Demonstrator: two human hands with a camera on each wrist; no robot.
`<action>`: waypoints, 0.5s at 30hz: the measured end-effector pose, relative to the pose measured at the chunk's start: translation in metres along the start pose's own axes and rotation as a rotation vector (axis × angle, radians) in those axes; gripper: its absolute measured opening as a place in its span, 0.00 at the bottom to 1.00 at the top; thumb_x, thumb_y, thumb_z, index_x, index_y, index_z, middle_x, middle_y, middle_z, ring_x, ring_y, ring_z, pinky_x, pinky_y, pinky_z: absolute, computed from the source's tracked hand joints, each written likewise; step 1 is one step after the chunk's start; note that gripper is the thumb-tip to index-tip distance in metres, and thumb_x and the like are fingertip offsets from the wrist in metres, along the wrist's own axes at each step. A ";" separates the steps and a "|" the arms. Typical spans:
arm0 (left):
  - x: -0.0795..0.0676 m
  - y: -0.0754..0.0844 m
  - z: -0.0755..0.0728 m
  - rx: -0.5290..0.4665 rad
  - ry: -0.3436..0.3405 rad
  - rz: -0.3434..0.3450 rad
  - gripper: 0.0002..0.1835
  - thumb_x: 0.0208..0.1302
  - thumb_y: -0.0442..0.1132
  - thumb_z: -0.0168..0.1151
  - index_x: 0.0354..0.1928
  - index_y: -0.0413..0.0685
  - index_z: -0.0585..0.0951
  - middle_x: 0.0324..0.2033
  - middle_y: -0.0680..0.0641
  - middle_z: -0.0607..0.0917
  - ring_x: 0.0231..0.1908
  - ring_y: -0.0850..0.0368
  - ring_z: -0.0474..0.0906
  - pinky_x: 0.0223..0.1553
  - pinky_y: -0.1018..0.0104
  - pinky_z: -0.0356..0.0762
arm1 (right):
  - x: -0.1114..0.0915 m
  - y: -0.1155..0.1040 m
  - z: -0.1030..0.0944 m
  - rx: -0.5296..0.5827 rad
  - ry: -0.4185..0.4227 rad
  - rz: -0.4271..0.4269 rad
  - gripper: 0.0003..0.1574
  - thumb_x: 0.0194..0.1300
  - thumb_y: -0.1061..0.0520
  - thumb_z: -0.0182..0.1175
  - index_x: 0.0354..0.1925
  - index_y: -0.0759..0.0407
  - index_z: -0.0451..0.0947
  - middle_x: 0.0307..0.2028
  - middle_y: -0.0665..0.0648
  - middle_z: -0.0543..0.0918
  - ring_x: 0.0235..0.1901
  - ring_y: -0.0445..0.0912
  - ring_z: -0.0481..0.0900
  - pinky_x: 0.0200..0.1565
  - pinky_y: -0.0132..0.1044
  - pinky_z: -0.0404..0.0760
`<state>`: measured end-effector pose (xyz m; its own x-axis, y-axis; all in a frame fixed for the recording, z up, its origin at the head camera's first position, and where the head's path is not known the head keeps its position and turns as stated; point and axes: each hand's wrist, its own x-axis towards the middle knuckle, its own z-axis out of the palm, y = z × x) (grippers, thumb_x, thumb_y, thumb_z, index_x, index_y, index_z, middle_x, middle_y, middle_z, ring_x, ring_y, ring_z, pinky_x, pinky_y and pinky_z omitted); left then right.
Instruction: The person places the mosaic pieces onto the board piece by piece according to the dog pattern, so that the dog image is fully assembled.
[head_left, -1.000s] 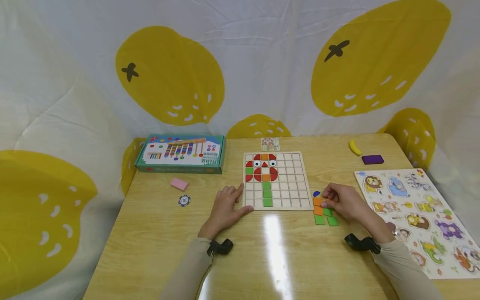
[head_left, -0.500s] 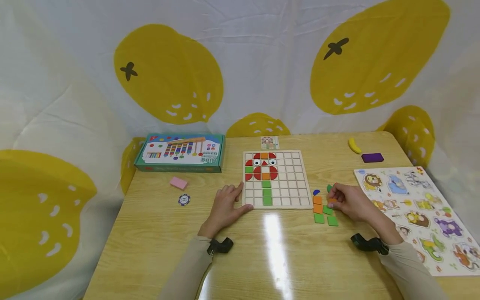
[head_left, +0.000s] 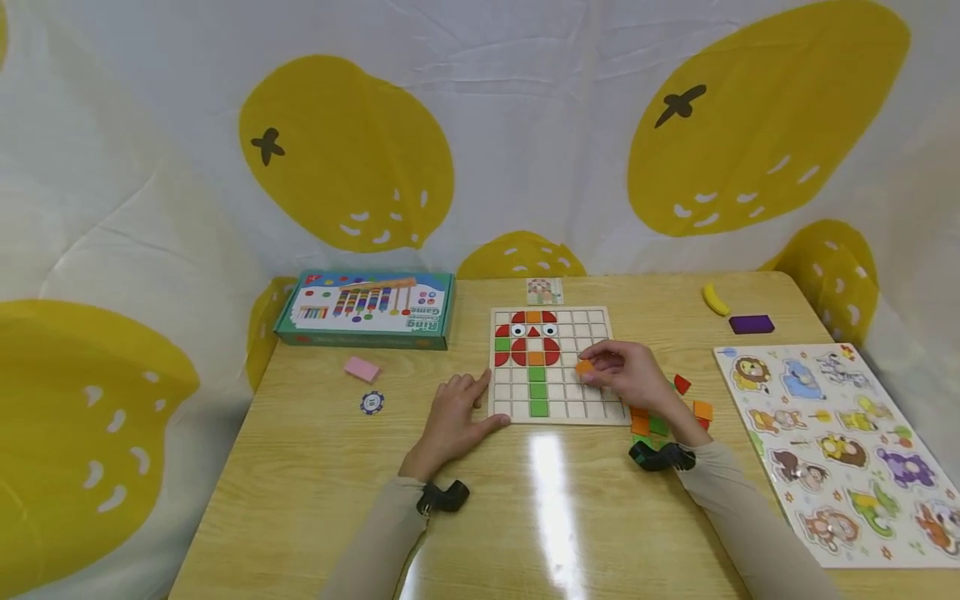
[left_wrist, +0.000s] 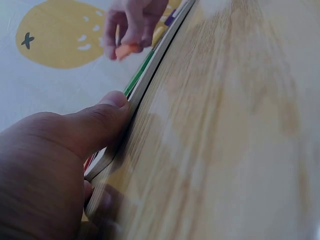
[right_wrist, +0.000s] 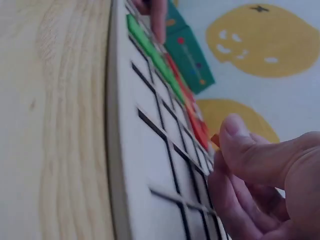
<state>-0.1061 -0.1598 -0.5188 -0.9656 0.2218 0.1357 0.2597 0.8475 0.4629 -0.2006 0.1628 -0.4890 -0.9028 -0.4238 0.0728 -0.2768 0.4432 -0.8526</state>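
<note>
Board (head_left: 582,408) lies near the middle of the table (head_left: 315,500), well in from both side edges. Wide wood runs from its near edge to the bottom of the head view, where the table is cut off; a cloth (head_left: 525,167) hangs behind the far edge. At the right, the puzzle (head_left: 862,558) of animals runs partly out of frame, a strip of table between it and the board. The box (head_left: 367,308) stands far left, close to the far edge; it is closed, so its contents are out of sight.

In the board's cells, red, orange and green pieces and two eyes fill part of the left half; a green column of three reaches the near row.

Of the hands, the left hand (head_left: 453,417) has thumb and forefinger spread at the board's near left corner, touching its edges; its other fingers are partly hidden. The right hand (head_left: 630,375) pinches an orange tile (head_left: 584,367) above the board's right half; the gap beneath is hard to judge.

The card (head_left: 543,291) lies just behind the board. Loose pieces (head_left: 640,423) sit by its right edge, partly covered by the right wrist. The held tile is blurred in the left wrist view; only a sliver shows in the right.
</note>
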 end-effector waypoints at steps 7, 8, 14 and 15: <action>0.000 0.002 0.001 -0.001 -0.006 -0.007 0.48 0.57 0.70 0.62 0.73 0.49 0.66 0.30 0.56 0.66 0.36 0.60 0.62 0.42 0.62 0.57 | 0.017 -0.006 0.030 -0.190 0.025 -0.104 0.25 0.44 0.47 0.81 0.41 0.53 0.86 0.31 0.50 0.82 0.26 0.42 0.76 0.31 0.34 0.75; 0.000 0.002 0.001 0.001 -0.006 -0.007 0.48 0.57 0.70 0.62 0.73 0.49 0.66 0.30 0.56 0.66 0.36 0.60 0.62 0.42 0.62 0.57 | 0.017 -0.008 0.031 -0.204 0.025 -0.107 0.25 0.43 0.47 0.81 0.41 0.53 0.86 0.31 0.50 0.82 0.26 0.42 0.75 0.31 0.35 0.74; 0.001 0.001 0.000 0.010 -0.013 -0.009 0.49 0.57 0.70 0.62 0.73 0.49 0.66 0.30 0.56 0.66 0.36 0.60 0.62 0.42 0.62 0.57 | 0.017 -0.009 0.031 -0.234 0.011 -0.103 0.17 0.51 0.49 0.77 0.39 0.52 0.88 0.30 0.48 0.82 0.26 0.41 0.75 0.30 0.34 0.73; 0.001 0.001 0.000 0.012 -0.011 -0.008 0.49 0.57 0.70 0.62 0.73 0.49 0.66 0.30 0.56 0.66 0.36 0.60 0.62 0.42 0.62 0.58 | 0.017 -0.009 0.031 -0.230 0.010 -0.110 0.15 0.52 0.50 0.77 0.39 0.52 0.88 0.30 0.48 0.81 0.26 0.41 0.75 0.30 0.34 0.73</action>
<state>-0.1067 -0.1590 -0.5188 -0.9676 0.2206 0.1227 0.2524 0.8550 0.4531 -0.2037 0.1272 -0.4965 -0.8660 -0.4723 0.1643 -0.4400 0.5637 -0.6990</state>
